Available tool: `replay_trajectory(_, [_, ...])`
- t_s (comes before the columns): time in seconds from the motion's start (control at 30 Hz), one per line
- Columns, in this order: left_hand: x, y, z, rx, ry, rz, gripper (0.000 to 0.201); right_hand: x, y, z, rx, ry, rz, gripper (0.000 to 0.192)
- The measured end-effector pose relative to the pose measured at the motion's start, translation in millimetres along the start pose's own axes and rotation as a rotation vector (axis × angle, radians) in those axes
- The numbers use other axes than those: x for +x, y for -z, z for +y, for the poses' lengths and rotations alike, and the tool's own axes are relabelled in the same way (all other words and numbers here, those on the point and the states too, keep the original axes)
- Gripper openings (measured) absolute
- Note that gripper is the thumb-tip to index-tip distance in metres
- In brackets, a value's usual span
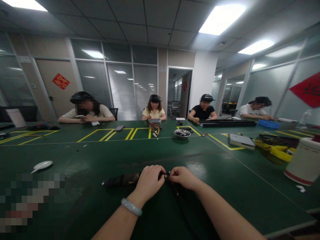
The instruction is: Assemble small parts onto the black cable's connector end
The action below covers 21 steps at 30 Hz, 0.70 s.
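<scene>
On the green table in front of me lies a black electric screwdriver, its metal tip pointing left. My left hand is closed over its rear end, with a pale bangle on the wrist. Close to the right of it, my right hand pinches the end of a black cable, which runs down toward the table's near edge. A small brass-coloured part shows between the fingertips of both hands. Whether the cable end touches the screwdriver is too small to tell.
A white spoon lies at left. Farther off stand a metal bowl of dark parts, a box with coloured wires and a flat silver device. A white canister and yellow trays are at right. Several people sit across the table.
</scene>
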<state>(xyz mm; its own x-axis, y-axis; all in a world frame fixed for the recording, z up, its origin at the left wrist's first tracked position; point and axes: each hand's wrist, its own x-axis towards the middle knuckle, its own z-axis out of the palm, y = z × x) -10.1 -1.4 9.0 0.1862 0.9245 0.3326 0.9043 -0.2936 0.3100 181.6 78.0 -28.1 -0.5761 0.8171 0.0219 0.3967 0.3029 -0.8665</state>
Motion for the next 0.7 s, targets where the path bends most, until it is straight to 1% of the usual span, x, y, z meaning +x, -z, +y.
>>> replay_trajectory(0.13, [0.1, 1.2, 1.0, -0.005, 0.008, -0.01, 0.019, -0.9, 0.7, -2.2, -0.022, 0.001, 0.001, 0.012])
replay_trajectory(0.23, [0.4, 2.1, 2.2, 0.012, 0.011, 0.004, 0.018, -1.5, 1.0, -4.2, -0.04, -0.002, 0.004, 0.012])
replay_trajectory(0.47, [-0.7, 4.2, 2.3, 0.011, -0.022, 0.019, 0.017, -2.3, 0.5, -7.5, -0.023, -0.01, -0.016, 0.013])
replay_trajectory(0.63, [-1.5, 3.1, 2.1, 0.039, -0.021, 0.018, 0.026, -2.3, 0.6, -8.5, -0.036, -0.01, -0.019, 0.014])
replay_trajectory(0.7, [-1.3, 3.3, 2.6, 0.044, -0.011, 0.006, 0.026, -2.3, 0.7, -8.3, -0.039, -0.008, -0.022, 0.015])
